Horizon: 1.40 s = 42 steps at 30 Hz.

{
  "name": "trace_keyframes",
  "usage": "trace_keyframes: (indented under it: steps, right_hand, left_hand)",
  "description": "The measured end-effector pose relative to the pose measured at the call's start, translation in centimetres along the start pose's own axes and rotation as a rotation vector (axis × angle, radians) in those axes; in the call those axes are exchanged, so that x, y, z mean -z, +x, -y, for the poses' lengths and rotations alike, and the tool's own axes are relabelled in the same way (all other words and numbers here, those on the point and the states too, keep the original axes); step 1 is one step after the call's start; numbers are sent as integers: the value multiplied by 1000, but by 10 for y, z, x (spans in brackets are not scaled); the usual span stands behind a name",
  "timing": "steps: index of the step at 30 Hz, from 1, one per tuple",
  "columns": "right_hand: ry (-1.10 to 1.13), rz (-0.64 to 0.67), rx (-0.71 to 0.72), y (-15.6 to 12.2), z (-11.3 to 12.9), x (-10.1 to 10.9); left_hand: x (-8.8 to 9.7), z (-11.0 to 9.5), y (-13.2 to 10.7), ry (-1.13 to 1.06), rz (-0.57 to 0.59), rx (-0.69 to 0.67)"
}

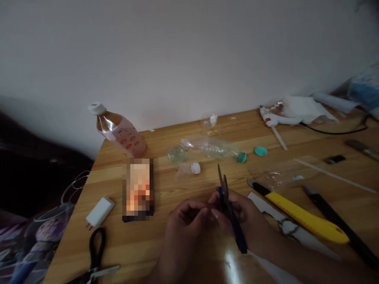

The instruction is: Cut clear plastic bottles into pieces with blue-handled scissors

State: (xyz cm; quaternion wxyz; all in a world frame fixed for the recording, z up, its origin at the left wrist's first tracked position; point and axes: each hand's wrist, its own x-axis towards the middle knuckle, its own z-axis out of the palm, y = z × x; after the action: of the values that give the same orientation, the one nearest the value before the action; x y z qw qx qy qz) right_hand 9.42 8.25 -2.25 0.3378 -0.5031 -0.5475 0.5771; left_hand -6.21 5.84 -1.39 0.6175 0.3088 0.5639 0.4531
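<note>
My right hand (247,217) is closed around a pair of scissors (236,227) with dark blue handles. Their two pointed blades aim up and away from me, slightly apart. Close on its left, my left hand (183,225) is closed in a pinch, thumb against fingers. The fingertips of both hands meet or nearly meet; whatever lies between them is too small and dark to make out. Beyond the hands lie a clear plastic bottle (207,146) with a green neck ring and a small clear piece with a white cap (195,168).
A pink drink bottle (124,136) stands at the back left, near a phone (137,189), a white charger (100,212) and black-handled scissors (96,252). To the right are a yellow utility knife (304,215), a black knife (340,225), a green cap (261,151) and a glue gun (278,119).
</note>
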Motion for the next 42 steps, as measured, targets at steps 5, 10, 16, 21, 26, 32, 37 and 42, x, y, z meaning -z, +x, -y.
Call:
trace_keyframes:
  steps: [5, 10, 16, 21, 26, 32, 37, 42]
  right_hand:
    - [-11, 71, -29, -7, 8, 7]
    - [-398, 71, 50, -13, 16, 15]
    - [-722, 68, 34, -14, 21, 8]
    - [-725, 92, 34, -17, 17, 3]
    - [-739, 64, 54, -18, 12, 2]
    - [-823, 55, 95, -19, 11, 2]
    - [-818, 52, 68, -18, 10, 1]
    - [-833, 33, 90, -18, 11, 1]
  left_hand:
    - [6, 4, 4, -142, -82, -56]
    - [9, -2, 4, -242, -230, -126]
    - [4, -4, -2, -372, -269, -225]
    - [1, 0, -6, -346, -229, -296]
    - [4, 1, -7, -359, -273, -275]
    - [3, 2, -5, -344, -333, -254]
    - [-2, -1, -5, -467, -339, -191]
    - [0, -8, -6, -488, -353, -153]
